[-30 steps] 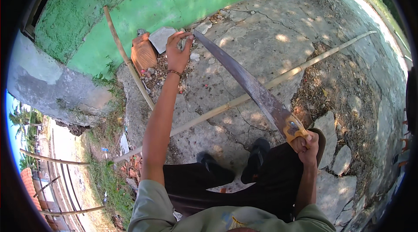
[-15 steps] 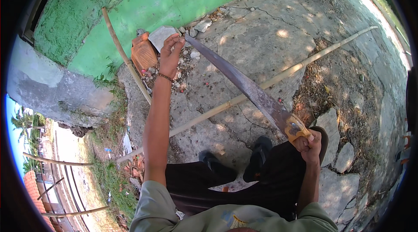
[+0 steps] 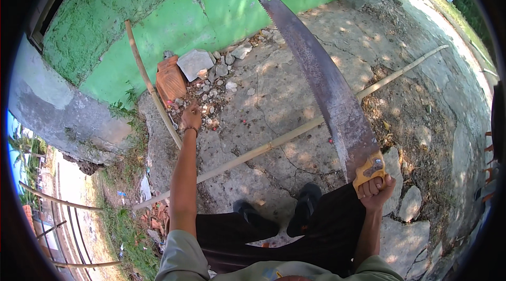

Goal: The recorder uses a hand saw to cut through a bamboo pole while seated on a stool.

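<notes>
My right hand (image 3: 377, 191) is wrapped round the yellowish wooden handle (image 3: 370, 171) of a hand saw. The wide, rust-marked saw blade (image 3: 329, 83) points up and away, its toothed edge facing left and its holed tip in front of the green wall. Part of a long bamboo pole (image 3: 263, 146) on the ground is hidden behind the blade. My left hand (image 3: 192, 116) is away from the saw, fingers curled together, with nothing visible in them. It hovers over small stones, beside a second, shorter pole (image 3: 151, 87) that leans on the wall.
An orange-brown plastic container (image 3: 171, 79) and a grey stone slab (image 3: 195, 64) lie by the green wall (image 3: 242, 7). Cracked concrete (image 3: 295, 157) spreads around my feet. Broken slabs (image 3: 410, 204) and dry leaves lie at the right, grass (image 3: 124, 231) at the left.
My left hand has come away from the saw's tip and moved lower. The saw has swung upright in my right hand, its blade now turned broadside.
</notes>
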`<action>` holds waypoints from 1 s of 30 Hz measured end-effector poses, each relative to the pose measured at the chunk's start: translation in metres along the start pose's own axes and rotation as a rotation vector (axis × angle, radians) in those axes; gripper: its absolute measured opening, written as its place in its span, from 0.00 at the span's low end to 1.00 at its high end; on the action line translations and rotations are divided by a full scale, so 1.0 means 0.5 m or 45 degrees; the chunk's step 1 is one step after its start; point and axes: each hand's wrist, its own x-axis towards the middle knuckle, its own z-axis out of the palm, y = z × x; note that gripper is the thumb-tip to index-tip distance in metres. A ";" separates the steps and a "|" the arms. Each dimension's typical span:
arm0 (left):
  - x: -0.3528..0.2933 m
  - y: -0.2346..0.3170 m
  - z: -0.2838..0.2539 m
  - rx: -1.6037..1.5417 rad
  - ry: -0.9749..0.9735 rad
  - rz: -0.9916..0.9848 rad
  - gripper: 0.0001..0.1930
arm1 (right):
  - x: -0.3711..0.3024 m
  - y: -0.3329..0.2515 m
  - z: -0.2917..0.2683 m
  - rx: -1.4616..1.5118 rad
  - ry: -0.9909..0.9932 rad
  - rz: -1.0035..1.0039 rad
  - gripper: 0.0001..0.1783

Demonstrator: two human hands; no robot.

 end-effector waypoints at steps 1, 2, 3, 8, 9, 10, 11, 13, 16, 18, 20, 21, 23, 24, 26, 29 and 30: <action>-0.015 0.007 0.021 -0.021 -0.008 -0.006 0.11 | -0.013 -0.006 -0.009 -0.021 0.009 -0.006 0.26; -0.029 0.023 0.033 -0.041 -0.176 -0.176 0.09 | -0.026 -0.011 -0.017 0.006 0.015 -0.011 0.25; -0.038 0.048 0.037 -0.059 -0.342 -0.344 0.07 | -0.029 -0.015 -0.018 0.034 0.017 -0.015 0.25; -0.094 -0.001 0.039 0.038 -0.102 -0.021 0.15 | -0.008 -0.008 -0.003 0.030 0.043 0.019 0.25; -0.105 -0.003 0.040 0.038 -0.141 -0.047 0.15 | -0.006 -0.008 -0.002 0.032 0.080 0.026 0.25; -0.110 0.006 0.044 0.156 -0.447 -0.124 0.13 | -0.004 -0.010 0.005 0.037 0.190 0.013 0.25; -0.130 0.007 0.044 0.277 -0.759 -0.200 0.14 | 0.002 -0.010 0.009 0.057 0.235 0.002 0.24; -0.185 -0.008 0.058 0.327 -1.029 -0.247 0.22 | 0.020 -0.015 0.031 0.046 0.248 0.005 0.23; -0.355 0.048 0.072 0.511 -1.382 -0.165 0.35 | 0.029 -0.011 0.039 -0.053 0.504 -0.002 0.19; -0.447 0.092 0.065 0.668 -1.477 -0.073 0.38 | 0.038 -0.004 0.041 -0.121 0.576 0.030 0.19; -0.520 0.095 0.057 0.672 -1.478 -0.102 0.42 | 0.042 0.008 0.044 -0.239 0.676 0.083 0.17; -0.549 0.079 0.060 0.668 -1.480 -0.130 0.42 | 0.042 0.013 0.048 -0.250 0.667 0.106 0.17; -0.588 0.067 0.069 0.686 -1.147 -0.109 0.48 | 0.041 0.021 0.053 -0.492 0.705 0.123 0.15; -0.596 0.069 0.074 0.677 -1.149 -0.131 0.48 | 0.037 0.024 0.037 -0.550 0.631 0.119 0.12; -0.599 0.086 0.088 0.683 -1.148 -0.108 0.50 | 0.037 0.036 0.046 -0.759 0.634 0.155 0.11; -0.599 0.147 0.098 0.668 -1.171 -0.255 0.51 | 0.044 0.054 0.047 -1.100 0.568 0.219 0.10; -0.612 0.154 0.092 0.666 -1.078 -0.175 0.44 | 0.044 0.062 0.052 -1.255 0.483 0.246 0.10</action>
